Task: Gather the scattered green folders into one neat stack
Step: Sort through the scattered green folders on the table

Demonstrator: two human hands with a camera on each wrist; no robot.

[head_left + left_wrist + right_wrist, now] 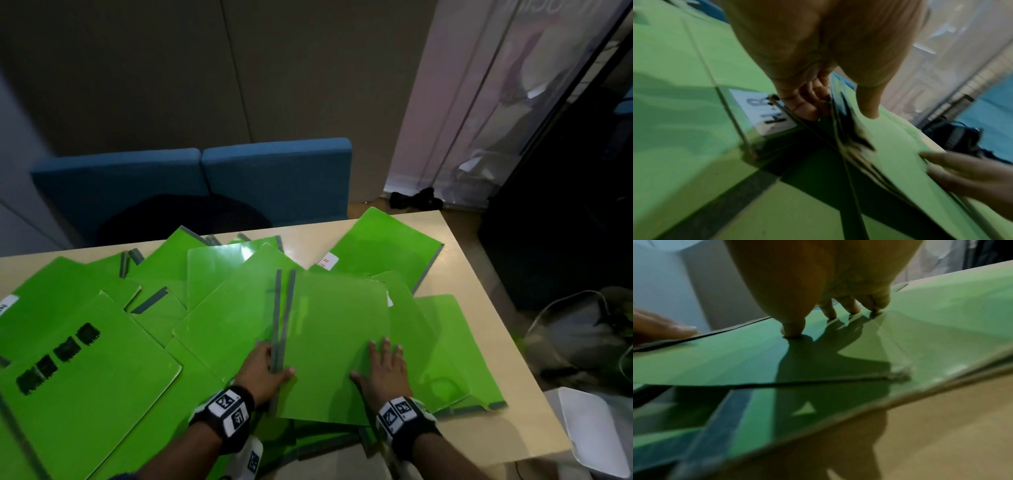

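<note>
From the head view, the job looks barely begun. Green folders lie fanned and overlapping across most of the pale surface, from the far left edge to the far right corner, at many angles. Near the middle, a small bundle is being gathered: the left hand grips its grey spine edge, fingers under and thumb on top, while the right hand lies flat on the cover with fingers spread. I judge that only two or three folders are squared up here; the rest are left to collect. A white label on a far folder carries red marks, one of which may be an "R". Another label at the left edge is too cut off to read. A folder at near left bears four dark blocks, perhaps characters, not legible.

From the left wrist view, the left hand pinches the bundle's edge, thumb on top and fingers beneath; several layers show at that edge. A white sticker on a folder below reads "H-8".

From the right wrist view, the right hand presses straight fingertips on the top cover. No writing shows here.
</note>
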